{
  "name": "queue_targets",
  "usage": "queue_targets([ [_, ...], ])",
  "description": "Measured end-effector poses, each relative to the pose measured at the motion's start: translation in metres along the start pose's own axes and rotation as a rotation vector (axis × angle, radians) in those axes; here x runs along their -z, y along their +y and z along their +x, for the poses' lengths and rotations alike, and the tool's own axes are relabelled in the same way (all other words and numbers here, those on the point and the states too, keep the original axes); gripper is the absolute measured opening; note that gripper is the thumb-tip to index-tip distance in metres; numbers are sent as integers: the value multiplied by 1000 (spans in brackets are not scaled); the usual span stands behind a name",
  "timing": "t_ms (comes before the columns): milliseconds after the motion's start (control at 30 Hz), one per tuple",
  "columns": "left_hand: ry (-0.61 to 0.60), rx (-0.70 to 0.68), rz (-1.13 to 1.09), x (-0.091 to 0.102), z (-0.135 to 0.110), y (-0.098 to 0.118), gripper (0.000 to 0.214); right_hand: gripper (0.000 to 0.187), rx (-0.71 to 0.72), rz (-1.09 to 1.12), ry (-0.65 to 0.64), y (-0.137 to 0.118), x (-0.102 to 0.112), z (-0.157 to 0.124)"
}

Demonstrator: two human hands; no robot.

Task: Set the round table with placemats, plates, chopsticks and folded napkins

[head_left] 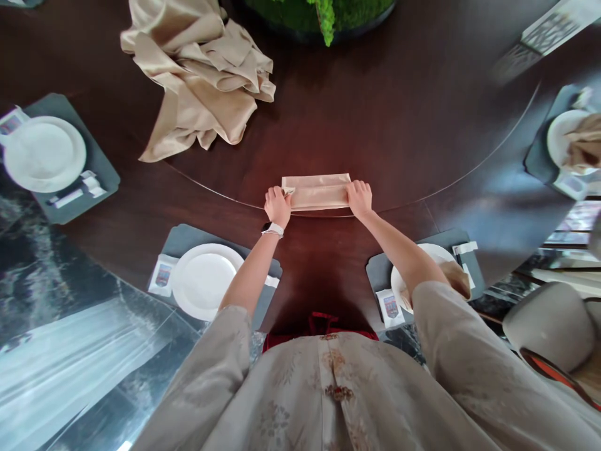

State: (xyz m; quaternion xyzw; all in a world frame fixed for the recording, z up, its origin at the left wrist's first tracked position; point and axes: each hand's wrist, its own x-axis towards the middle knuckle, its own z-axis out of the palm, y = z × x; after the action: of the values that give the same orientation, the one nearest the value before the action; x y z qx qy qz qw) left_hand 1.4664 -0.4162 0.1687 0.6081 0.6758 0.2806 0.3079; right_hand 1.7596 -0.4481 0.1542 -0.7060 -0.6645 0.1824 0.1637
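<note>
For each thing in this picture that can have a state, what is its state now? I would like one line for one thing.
Left hand: on the folded napkin's left end, fingers curled.
Right hand: on that napkin's right end, fingers curled.
Folded napkin: flat, long strip.
Crumpled napkin: loose, heaped, unfolded.
Near-left plate: lying flat on a grey mat, nothing on it.
Far-right plate: partly covered by a crumpled napkin.

This looks like a restaurant's private dining room. A large round dark-wood table [117, 81] carries a glass turntable [474, 164] and a moss centrepiece [347, 7], with matching place settings of white plates [203, 280] on slate-grey mats [185, 241] and champagne satin napkins [315, 193].
</note>
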Motion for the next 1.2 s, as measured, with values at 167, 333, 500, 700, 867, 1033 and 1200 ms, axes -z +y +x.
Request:
queue_targets([
  [167, -311, -400, 3, 7, 6, -4, 21, 34, 366, -15, -239, 16, 24, -6],
  [333, -330, -451, 53, 13, -6, 0, 32, 42, 494, -199, -248, 8, 28, -11],
  [500, -249, -369, 69, 18, -11, 4, 32, 17, 480, -174, -204, -23, 50, 5],
  [700, -324, -138, -152, -4, -12, 22, 25, 33, 307, -15, 121, -21, 103, 88],
  [867, -415, -48, 24, -57, -23, 55, 22, 30, 92, -87, -16, 5, 57, 152],
  [1033, -280, -482, 338, -82, -17, 76, 66, 27, 122, -101, -48, 10, 3, 170],
  [1200, -419, -657, 460, -90, 5, 72, 84, 32, 240, -26, -18, -6, 24, 176],
])
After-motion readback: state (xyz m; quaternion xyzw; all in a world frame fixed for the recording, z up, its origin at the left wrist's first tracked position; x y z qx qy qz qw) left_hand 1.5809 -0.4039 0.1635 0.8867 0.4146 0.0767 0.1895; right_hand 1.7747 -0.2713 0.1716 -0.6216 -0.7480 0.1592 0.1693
